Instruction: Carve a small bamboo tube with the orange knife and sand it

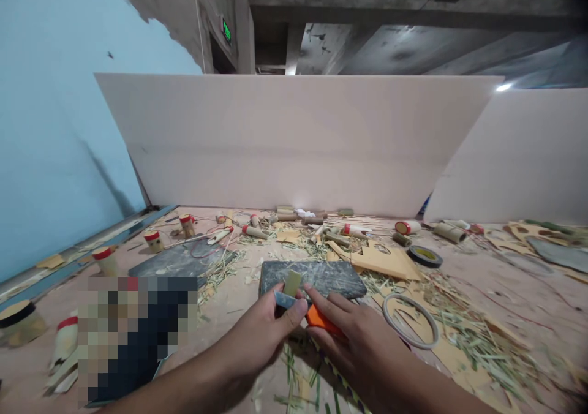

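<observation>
My left hand [275, 322] is closed on a short flat strip of bamboo [292, 283], held upright in front of me. Its thumb lies by the blade of a utility knife [321, 319] with an orange handle. Around that handle my right hand [351, 331] is wrapped, its index finger stretched toward the bamboo. The blade crosses the strip's lower part; whether it has cut in cannot be made out. Just beyond both hands lies a dark, scratched slab [331, 277] on the table.
Bamboo shavings and yellow board scraps [386, 259] litter the table. A white tape roll [411, 321] and a black tape roll [425, 256] lie right. Several bamboo tubes with red bands [105, 259] stand left. A pale panel [294, 138] rises behind. A pixelated patch hides the lower left.
</observation>
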### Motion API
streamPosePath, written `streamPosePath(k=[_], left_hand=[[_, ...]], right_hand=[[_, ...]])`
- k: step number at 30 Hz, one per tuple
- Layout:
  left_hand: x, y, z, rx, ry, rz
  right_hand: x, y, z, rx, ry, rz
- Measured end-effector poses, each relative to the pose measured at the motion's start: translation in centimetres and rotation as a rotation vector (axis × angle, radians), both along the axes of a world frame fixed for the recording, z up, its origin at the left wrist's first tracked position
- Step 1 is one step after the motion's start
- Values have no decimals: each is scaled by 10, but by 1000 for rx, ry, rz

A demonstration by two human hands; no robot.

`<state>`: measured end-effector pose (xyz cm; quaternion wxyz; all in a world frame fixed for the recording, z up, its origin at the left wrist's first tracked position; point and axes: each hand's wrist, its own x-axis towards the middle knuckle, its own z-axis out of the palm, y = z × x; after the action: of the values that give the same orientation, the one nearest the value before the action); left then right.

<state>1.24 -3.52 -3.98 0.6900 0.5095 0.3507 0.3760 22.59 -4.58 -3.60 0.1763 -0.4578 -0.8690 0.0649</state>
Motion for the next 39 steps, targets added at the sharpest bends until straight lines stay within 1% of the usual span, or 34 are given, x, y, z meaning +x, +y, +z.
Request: streamPosePath(k=[2,5,11,13,15,17,19,21,22,24,28,31,34,36,39], left_hand=[[0,1,-4,-7,0,24],[0,1,-6,67,20,65],[0,7,4,268,277,197],[-2,9,7,310,340,222],[-4,10,8,345,394,235],[-5,9,10,357,425,237],[-5,5,12,328,419,212],[-4,2,15,284,357,183],[-3,0,16,269,324,176],[-3,-1,16,254,278,184],[-4,0,15,217,262,142],[-4,0,12,179,178,94],[-1,-1,10,105,84,63],[0,-2,9,89,67,50],[-1,-2,8,173,156,83]], right_hand=[[0,1,-1,10,-7,-23],[0,3,-5,65,-40,-47],[-8,-1,-13,223,-57,-112],[-9,0,-14,252,-38,-131],[-4,6,-12,248,9,-200],[8,18,-8,231,53,-335],[23,32,-2,213,46,-463],[34,40,3,187,31,-495],[37,42,4,184,39,-481],[35,40,5,192,93,-399],[19,21,7,201,204,-169],[10,8,11,156,187,-50],[6,2,15,107,93,10],[5,1,15,95,35,19],[4,2,10,110,-2,-8]])
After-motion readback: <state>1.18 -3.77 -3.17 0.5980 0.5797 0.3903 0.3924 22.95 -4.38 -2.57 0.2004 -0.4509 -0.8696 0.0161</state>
